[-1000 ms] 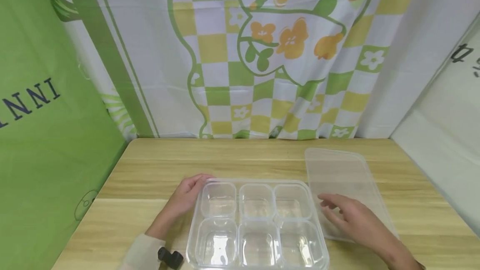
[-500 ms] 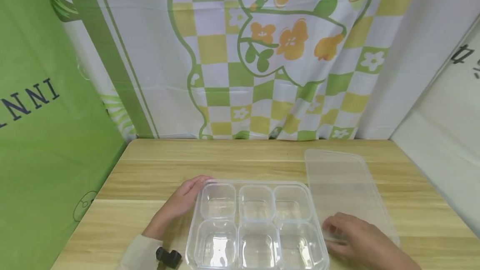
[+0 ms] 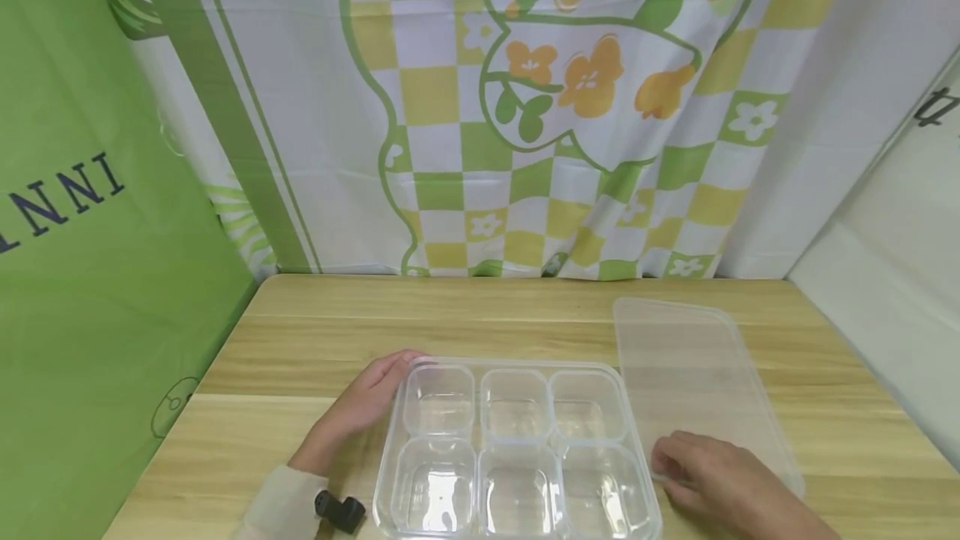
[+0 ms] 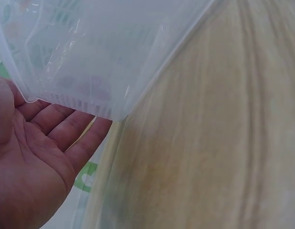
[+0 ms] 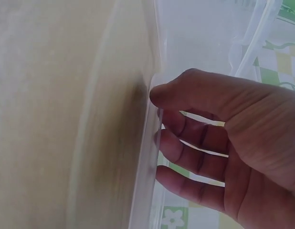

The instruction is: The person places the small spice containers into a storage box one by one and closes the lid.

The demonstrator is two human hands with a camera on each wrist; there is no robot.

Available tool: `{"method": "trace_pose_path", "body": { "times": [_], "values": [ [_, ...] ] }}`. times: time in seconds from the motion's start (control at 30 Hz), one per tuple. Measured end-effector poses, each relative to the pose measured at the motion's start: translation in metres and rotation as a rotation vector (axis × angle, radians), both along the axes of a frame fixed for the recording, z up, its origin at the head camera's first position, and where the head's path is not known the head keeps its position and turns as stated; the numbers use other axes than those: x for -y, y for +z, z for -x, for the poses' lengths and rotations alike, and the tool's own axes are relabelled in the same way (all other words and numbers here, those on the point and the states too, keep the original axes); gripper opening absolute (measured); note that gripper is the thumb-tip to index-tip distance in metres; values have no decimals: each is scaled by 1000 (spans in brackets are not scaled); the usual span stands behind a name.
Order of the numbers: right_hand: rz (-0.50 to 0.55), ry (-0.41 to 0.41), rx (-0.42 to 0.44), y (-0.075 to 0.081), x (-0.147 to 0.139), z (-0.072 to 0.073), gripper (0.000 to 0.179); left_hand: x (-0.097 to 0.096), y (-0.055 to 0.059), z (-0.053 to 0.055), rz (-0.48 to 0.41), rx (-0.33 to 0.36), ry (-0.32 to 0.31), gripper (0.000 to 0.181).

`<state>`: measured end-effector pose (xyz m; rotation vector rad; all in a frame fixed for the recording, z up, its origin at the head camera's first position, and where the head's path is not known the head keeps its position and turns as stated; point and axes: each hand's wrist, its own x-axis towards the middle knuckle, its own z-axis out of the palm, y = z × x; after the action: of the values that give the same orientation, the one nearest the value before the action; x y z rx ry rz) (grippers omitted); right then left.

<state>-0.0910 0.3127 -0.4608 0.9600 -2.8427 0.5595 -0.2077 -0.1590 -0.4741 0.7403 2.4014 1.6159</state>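
A clear plastic container (image 3: pixel 517 362) with several open compartments lies at the front middle of the table. My left hand (image 3: pixel 375 390) rests at its far left corner; in the left wrist view the fairly straight fingers (image 4: pixel 85 138) lie against the container's wall. To the right lies a flat frosted lid (image 3: pixel 690 365). My right hand (image 3: pixel 712 469) is at the lid's near left corner. In the right wrist view its thumb is on one side of the lid's edge (image 5: pixel 142 195) and the curled fingers (image 5: pixel 195 191) on the other, pinching it. The palm is hidden in the head view.
The wooden table (image 3: pixel 315 332) runs back to a printed curtain (image 3: pixel 435 132). Green cloth (image 3: pixel 97 298) hangs at the left and white cloth (image 3: pixel 900 273) at the right. A small black device (image 3: pixel 340 511) is by the left sleeve (image 3: pixel 285 502).
My right hand has moved down toward the near end of the lid, and its fingers have curled onto the lid's edge. The left hand keeps its place at the container's corner.
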Motion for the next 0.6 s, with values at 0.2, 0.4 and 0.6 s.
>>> {"method": "trace_pose_path", "body": {
  "times": [0.2,0.4,0.6],
  "values": [
    [44,41,-43,-3,1,3,38,1,2,0,6,7,-10,46],
    [102,67,-143,-3,2,3,44,1,1,0,2,14,-12,47],
    [139,40,-243,10,-5,2,49,-1,0,0,10,16,10,46]
  ]
}}
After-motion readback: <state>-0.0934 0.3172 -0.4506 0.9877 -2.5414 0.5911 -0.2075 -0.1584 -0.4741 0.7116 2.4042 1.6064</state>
